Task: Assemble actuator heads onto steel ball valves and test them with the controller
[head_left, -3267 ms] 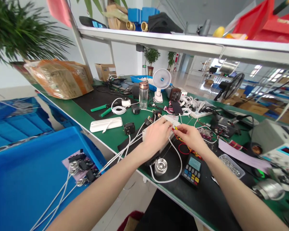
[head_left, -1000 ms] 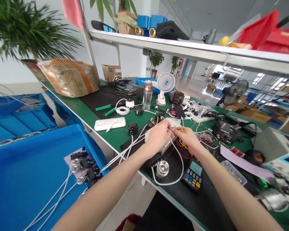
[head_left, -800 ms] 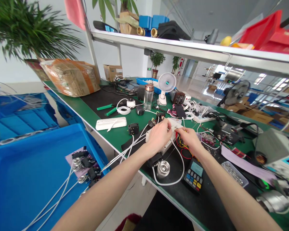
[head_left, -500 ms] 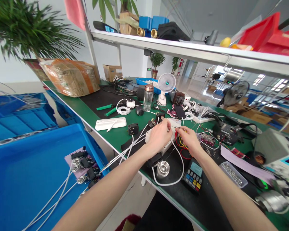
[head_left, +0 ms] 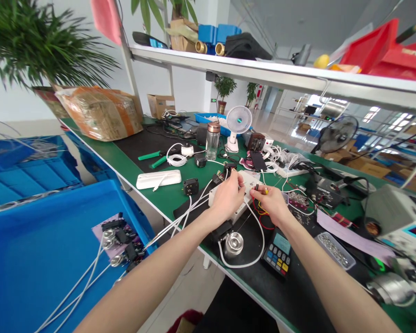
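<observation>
Over a long off-white box [head_left: 248,180] with holes in its top, my left hand [head_left: 226,196] is closed, thumb against fingers. Whatever lies in that pinch is too small and covered to make out. Just to its right, my right hand [head_left: 273,202] pinches small test clips, one black and one yellow showing at the fingertips. Thin red and yellow leads [head_left: 267,225] hang below it. A white cable [head_left: 262,243] loops from near the left hand down to a silver metal cylinder [head_left: 234,244]. The handheld keypad meter [head_left: 278,253] lies nearer me.
To the left stands a blue bin [head_left: 55,217] with cabled metal parts [head_left: 116,243]. A glass bottle [head_left: 212,142] and small fan [head_left: 239,122] stand behind the hands. At right are a tray of small parts [head_left: 335,249] and a bench instrument [head_left: 398,212]. A shelf [head_left: 273,67] runs overhead.
My right hand's fingers have shifted slightly down and left, and the black and yellow clips show more plainly. My left hand has stayed almost in place, still closed.
</observation>
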Action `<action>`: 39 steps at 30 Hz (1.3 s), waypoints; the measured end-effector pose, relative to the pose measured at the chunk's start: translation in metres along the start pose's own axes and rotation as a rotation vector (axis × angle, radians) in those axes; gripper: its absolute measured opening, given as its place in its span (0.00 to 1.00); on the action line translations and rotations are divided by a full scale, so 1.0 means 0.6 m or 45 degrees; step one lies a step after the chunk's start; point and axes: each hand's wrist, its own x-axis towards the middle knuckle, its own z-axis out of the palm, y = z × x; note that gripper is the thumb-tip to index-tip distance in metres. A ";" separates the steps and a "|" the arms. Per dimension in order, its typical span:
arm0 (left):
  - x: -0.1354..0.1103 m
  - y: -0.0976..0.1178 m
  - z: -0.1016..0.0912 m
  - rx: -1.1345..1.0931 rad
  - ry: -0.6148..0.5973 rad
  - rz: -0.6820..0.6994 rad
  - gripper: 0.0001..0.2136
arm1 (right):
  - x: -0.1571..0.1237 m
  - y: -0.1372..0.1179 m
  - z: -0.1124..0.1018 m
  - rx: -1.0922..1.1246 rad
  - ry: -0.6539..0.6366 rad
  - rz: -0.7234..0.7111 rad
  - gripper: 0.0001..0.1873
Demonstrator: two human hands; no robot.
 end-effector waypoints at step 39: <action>-0.185 0.110 -0.012 0.107 -0.169 0.591 0.12 | 0.003 -0.023 -0.015 0.116 0.140 0.090 0.12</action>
